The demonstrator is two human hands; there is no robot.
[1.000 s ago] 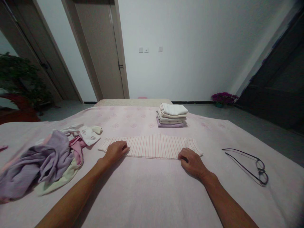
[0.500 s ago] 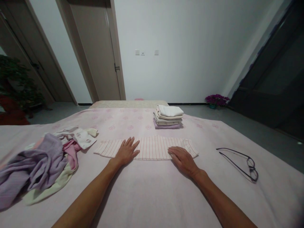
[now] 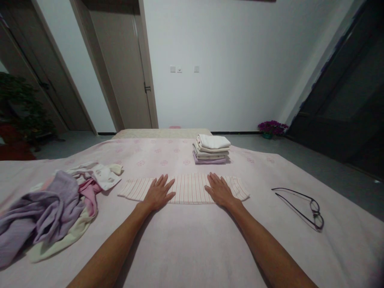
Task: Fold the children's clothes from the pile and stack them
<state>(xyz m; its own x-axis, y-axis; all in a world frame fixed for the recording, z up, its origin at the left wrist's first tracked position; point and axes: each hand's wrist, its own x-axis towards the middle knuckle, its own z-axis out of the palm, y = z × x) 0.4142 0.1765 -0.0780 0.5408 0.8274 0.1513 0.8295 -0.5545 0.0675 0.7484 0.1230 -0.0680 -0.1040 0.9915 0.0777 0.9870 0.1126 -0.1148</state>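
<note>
A striped pink-and-white garment [image 3: 190, 188], folded into a long flat strip, lies crosswise on the pink bedspread [image 3: 186, 244]. My left hand [image 3: 159, 193] rests palm down on its left part, fingers spread. On its right part my right hand [image 3: 220, 190] lies flat, with the fingers stretched forward. Neither hand grips the cloth. What kind of garment it is, I cannot tell from this fold. Just beyond it stands a neat stack of folded clothes [image 3: 212, 150], white on top and purple at the bottom.
To the left lies a loose heap of clothes [image 3: 60, 208] in purple, pink, cream and white. A pair of black-framed glasses [image 3: 315, 212] lies unfolded on the right. Past the bed's far edge are a white wall [image 3: 228, 72], a door [image 3: 120, 68] and purple flowers [image 3: 272, 128].
My right hand has moved forward and slightly left on the striped garment, its fingers now stretched out. My left hand stays in place. The view has shifted slightly.
</note>
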